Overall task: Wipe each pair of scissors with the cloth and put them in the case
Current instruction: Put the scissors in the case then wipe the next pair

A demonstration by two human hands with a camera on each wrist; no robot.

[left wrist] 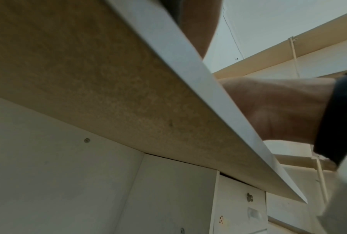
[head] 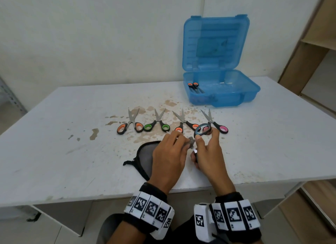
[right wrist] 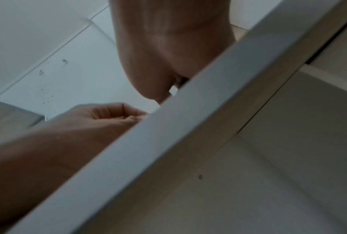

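My right hand grips a pair of blue-handled scissors just above the table, one handle ring sticking up, the blades hidden behind my hands. My left hand pinches a fold of the grey, black-edged cloth against those scissors. Several more pairs lie in a row beyond my hands: orange scissors, green scissors, a second orange pair and pink scissors. The open blue case stands at the back right with one orange-handled pair inside. In the right wrist view my left hand shows curled fingers.
The white table has brown stains around the scissors. A wooden shelf unit stands to the right, a white wall behind. Both wrist views look up past the table edge from below.
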